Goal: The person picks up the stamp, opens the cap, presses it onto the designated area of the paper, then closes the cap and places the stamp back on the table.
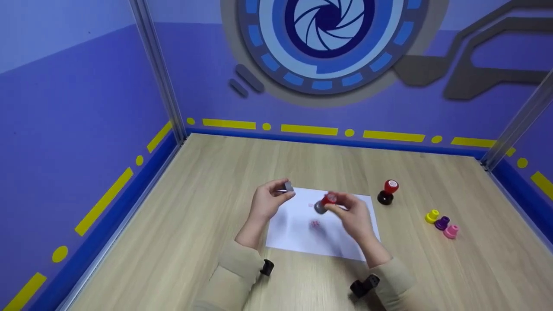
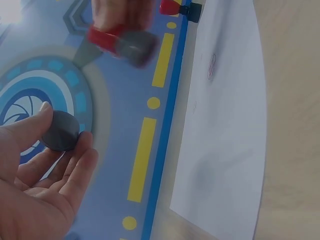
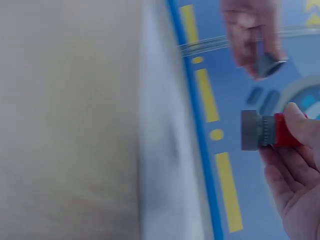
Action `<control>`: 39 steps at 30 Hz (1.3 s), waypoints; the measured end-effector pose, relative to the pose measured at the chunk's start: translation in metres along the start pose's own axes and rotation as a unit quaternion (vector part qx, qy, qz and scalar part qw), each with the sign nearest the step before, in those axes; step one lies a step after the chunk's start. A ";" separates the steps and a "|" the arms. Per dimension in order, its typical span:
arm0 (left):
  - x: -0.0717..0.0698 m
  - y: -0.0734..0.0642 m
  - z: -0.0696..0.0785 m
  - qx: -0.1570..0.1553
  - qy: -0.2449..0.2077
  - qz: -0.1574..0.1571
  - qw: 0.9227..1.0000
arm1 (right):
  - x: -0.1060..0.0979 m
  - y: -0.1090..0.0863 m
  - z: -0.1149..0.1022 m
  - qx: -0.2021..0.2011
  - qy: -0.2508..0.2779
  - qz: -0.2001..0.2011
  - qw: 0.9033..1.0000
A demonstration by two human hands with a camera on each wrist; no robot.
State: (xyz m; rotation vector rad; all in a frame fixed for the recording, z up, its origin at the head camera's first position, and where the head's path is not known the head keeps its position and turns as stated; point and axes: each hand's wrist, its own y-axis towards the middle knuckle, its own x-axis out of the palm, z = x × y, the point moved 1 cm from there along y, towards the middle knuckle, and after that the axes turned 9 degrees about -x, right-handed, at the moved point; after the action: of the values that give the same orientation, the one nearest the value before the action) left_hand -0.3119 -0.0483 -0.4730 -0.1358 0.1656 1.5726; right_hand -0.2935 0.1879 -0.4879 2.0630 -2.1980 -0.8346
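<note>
My left hand pinches a dark grey round cap between thumb and fingers, above the left side of a white sheet of paper. To its right, my right hand grips a stamp by its red handle. The stamp's grey base points toward the left hand and is off the paper. The cap and the stamp are apart. On the sheet lie a round red stamped print and a fainter, smaller reddish mark.
Right of the paper stands another red stamp on a black base. Farther right are small yellow, purple and pink stamp-like pieces in a row. Blue-purple panels bound the wooden table at back and sides.
</note>
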 end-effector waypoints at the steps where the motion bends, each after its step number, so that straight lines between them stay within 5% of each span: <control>1: 0.001 0.000 0.001 0.004 -0.001 -0.004 1.000 | -0.005 0.000 -0.003 0.010 0.036 0.019 0.999; 4: 0.005 -0.002 0.002 0.012 -0.004 -0.019 1.000 | -0.016 -0.001 -0.009 0.057 0.137 0.058 0.987; 8: 0.012 -0.008 0.003 0.017 0.010 -0.039 0.999 | -0.021 -0.002 -0.010 0.116 0.263 0.077 0.955; 12: 0.021 -0.011 0.001 0.018 0.022 -0.056 0.998 | -0.017 -0.005 -0.008 0.151 0.336 0.077 0.926; 16: 0.030 -0.013 -0.002 0.029 0.022 -0.078 0.996 | -0.011 -0.008 -0.005 0.170 0.371 0.079 0.910; 24: 0.040 -0.013 -0.002 0.036 0.007 -0.112 0.993 | -0.003 -0.011 -0.006 0.182 0.361 0.073 0.912; 39: 0.044 -0.017 -0.001 0.033 0.007 -0.111 0.993 | 0.006 -0.016 -0.005 0.169 0.347 0.066 0.920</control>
State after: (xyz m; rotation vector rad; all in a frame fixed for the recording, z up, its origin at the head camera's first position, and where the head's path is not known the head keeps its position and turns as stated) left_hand -0.2953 -0.0049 -0.4831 -0.1101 0.2070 1.3434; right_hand -0.2779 0.1812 -0.4921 1.8732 -2.0986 0.2945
